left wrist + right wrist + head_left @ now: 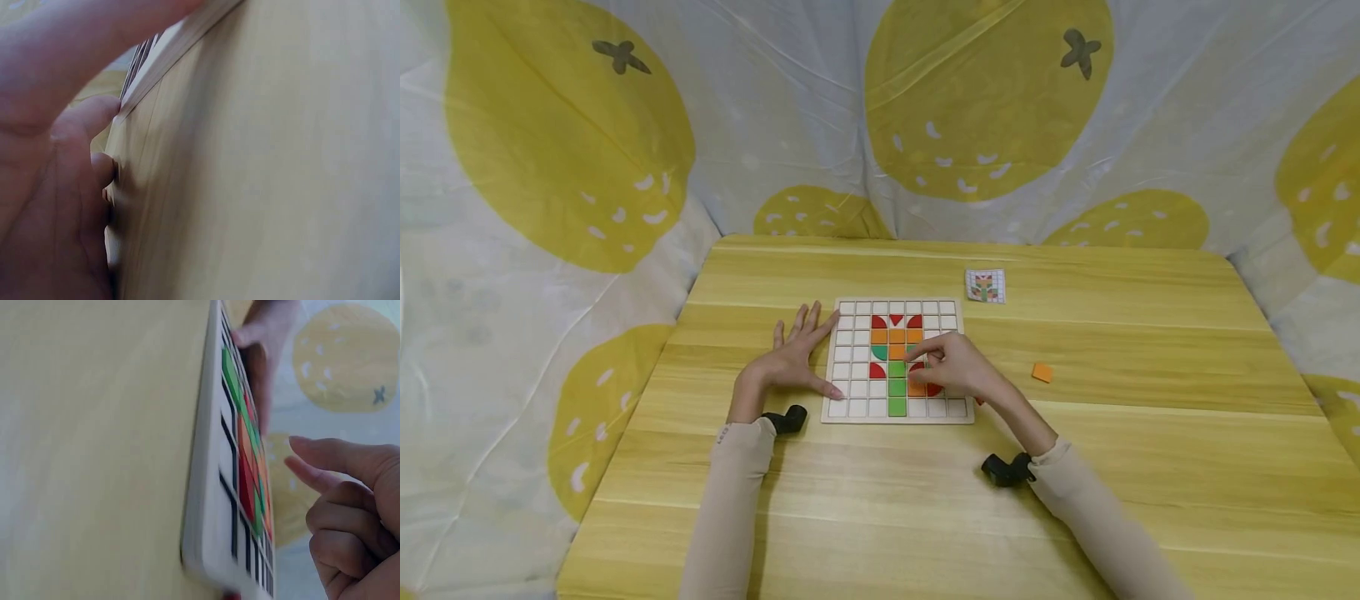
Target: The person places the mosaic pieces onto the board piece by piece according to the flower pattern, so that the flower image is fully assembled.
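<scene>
A white gridded board (898,421) lies on the table with coloured tiles in its cells. Down its middle run green square tiles (897,388), below orange tiles (897,336) and red rounded tiles (914,322). My left hand (790,357) is spread at the board's left side, thumb and index finger at its edge. Over the right half hovers my right hand (958,364), thumb and index tips apart near the middle column. Nothing shows between those tips in the right wrist view, where the other fingers (340,519) are curled. This hand partly hides some tiles.
A small printed card (986,286) with a coloured grid pattern lies beyond the board's far right corner. To the right is a loose orange square tile (1042,372). A bit of red (980,401) peeks out beside the board's right edge, under the right wrist.
</scene>
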`<state>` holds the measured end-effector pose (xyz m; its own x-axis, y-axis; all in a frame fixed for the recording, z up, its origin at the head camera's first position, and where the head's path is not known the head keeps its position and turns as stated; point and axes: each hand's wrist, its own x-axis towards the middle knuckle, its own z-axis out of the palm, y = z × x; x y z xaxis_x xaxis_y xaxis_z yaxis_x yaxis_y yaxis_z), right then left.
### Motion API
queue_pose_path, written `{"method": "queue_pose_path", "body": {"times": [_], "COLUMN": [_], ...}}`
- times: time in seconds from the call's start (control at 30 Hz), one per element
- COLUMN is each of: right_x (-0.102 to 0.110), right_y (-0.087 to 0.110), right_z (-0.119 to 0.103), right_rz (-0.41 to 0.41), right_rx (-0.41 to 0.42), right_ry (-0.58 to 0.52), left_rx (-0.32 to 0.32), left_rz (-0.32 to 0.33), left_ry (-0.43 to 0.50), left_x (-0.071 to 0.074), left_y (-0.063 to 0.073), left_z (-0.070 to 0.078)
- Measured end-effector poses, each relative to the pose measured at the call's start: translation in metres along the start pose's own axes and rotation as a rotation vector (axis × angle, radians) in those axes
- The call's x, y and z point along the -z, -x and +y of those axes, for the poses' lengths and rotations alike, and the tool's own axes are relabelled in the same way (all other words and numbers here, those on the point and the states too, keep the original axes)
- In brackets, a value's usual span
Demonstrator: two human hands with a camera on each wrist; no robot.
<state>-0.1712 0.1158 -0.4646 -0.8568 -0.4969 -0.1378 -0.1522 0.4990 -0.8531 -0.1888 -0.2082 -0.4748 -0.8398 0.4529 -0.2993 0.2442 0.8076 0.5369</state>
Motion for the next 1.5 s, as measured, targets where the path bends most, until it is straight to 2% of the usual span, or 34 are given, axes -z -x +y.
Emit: {"method": "queue_pose_path", "body": {"times": [0.4,0.73,1.2,1.37,1.5], "right_x": [0.07,0.111,0.135,0.139,0.143], "right_y": [0.039,0.062,0.073,0.077,0.081], "right_z": [0.047,0.075,0.097,0.107,0.115], "right_rz": [0.118,0.118,0.057,-0.01,-0.077], "right_rx": [-0.063,-0.116,-0.132,-0.15,-0.131], "right_ry": [0.022,-0.008,-0.008,-0.012,-0.041], "left_rx": [0.009,0.006,0.007,0.005,0.003], "left_rz": [-0.001,-0.001,0.0,0.001,0.004], "left_ry": [-0.011,-0.008,-0.014,-0.008,-0.005], "left_x": [0.0,-0.003,-0.004,-0.003,-0.003], "left_y": [0.0,0.0,-0.001,-0.001,-0.002], "left_z": [-0.001,0.0,-0.001,-0.002,-0.003]}}
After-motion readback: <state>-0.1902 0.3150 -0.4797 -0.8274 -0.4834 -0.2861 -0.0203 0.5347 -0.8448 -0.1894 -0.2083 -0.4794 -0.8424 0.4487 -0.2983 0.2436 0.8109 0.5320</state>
